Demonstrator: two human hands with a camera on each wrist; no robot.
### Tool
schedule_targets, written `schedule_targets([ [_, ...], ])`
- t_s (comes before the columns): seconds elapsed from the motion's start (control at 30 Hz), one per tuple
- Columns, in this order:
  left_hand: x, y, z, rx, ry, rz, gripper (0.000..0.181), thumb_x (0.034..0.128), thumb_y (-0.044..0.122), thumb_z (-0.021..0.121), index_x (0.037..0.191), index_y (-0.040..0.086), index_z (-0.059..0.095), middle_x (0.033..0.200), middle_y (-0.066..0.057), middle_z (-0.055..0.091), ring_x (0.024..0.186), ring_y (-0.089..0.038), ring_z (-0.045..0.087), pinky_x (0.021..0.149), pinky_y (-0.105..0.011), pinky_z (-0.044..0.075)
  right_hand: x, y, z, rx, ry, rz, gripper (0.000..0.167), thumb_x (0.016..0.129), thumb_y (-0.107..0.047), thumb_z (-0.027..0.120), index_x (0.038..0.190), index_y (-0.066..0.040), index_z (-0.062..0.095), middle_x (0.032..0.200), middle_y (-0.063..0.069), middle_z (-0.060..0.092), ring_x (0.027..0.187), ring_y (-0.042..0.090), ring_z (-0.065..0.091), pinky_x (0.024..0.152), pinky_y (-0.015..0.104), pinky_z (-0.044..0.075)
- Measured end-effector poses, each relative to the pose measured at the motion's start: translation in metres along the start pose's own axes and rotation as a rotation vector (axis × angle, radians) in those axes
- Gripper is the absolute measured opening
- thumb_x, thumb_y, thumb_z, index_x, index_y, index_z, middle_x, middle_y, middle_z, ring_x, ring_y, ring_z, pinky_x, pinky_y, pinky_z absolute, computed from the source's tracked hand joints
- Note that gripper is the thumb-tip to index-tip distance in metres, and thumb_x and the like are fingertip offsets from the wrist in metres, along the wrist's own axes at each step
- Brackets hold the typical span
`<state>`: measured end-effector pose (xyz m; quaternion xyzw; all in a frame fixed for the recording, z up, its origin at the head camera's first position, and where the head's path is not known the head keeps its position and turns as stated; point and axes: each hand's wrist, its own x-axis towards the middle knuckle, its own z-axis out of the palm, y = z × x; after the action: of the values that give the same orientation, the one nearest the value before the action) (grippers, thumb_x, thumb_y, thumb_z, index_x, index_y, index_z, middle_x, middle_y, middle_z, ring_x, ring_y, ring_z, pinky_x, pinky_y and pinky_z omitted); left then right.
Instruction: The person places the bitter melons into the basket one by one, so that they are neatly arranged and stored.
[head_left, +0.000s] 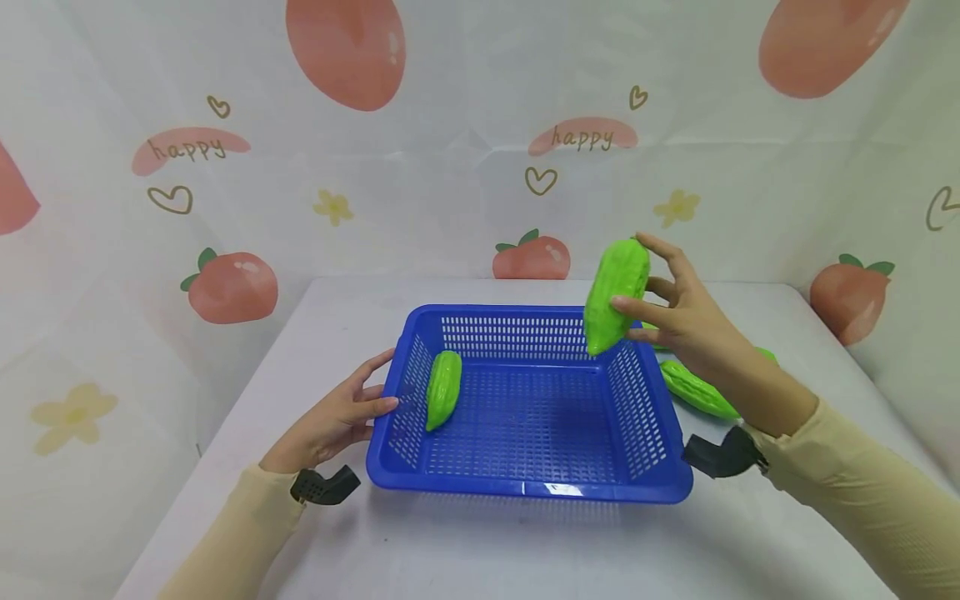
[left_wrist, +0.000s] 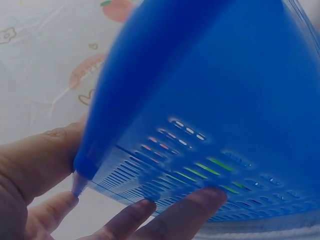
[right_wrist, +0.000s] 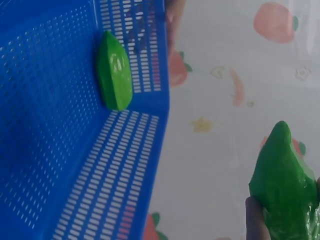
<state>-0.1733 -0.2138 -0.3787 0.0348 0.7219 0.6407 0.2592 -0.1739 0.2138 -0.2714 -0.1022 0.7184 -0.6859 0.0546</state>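
Observation:
A bright green bitter melon (head_left: 617, 296) is pinched between the thumb and fingers of my right hand (head_left: 686, 321), raised over the right back part of a blue plastic basket (head_left: 525, 490). In the right wrist view the same held bitter melon (right_wrist: 282, 185) shows its pointed end. Another bitter melon (head_left: 444, 389) lies inside the basket against its left wall. My left hand (head_left: 337, 417) grips the basket's left rim from outside. The left wrist view shows its fingers (left_wrist: 187, 212) against the slotted wall.
More bitter melons (head_left: 699, 390) lie on the white table (head_left: 517, 546) to the right of the basket, partly hidden behind my right hand and forearm. A white printed cloth (head_left: 442, 192) hangs behind the table.

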Motion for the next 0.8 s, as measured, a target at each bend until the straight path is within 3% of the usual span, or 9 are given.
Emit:
schedule_targets([
  [0.33,0.002,-0.001,0.000,-0.009,-0.020,0.017,0.084,0.0937,0.020,0.065,0.155,0.036,0.009,0.148,-0.025,0.038,0.110,-0.032,0.064,0.090,-0.049,0.054,0.026,-0.001,0.030,-0.066,-0.079,0.047,0.078,0.095,-0.010,0.060,0.153,-0.034,0.013,0.135,0.023,0.036,0.110,0.027,0.058,0.084,0.036,0.057],
  [0.57,0.003,-0.002,0.000,-0.021,-0.011,0.018,0.084,0.0935,0.019,0.065,0.155,0.036,0.009,0.147,-0.024,0.041,0.112,-0.032,0.063,0.091,-0.050,0.053,0.044,0.014,0.054,-0.028,-0.145,0.105,0.079,0.093,-0.002,0.061,0.152,-0.030,0.017,0.132,0.029,0.035,0.116,0.039,0.053,0.087,0.046,0.056],
  [0.8,0.003,-0.001,-0.001,-0.024,-0.017,0.020,0.085,0.0938,0.018,0.064,0.155,0.034,0.008,0.146,-0.025,0.040,0.111,-0.031,0.064,0.091,-0.049,0.054,0.055,0.030,0.076,-0.081,-0.210,0.155,0.081,0.091,-0.004,0.064,0.153,-0.027,0.016,0.135,0.031,0.039,0.122,0.044,0.052,0.089,0.051,0.054],
])
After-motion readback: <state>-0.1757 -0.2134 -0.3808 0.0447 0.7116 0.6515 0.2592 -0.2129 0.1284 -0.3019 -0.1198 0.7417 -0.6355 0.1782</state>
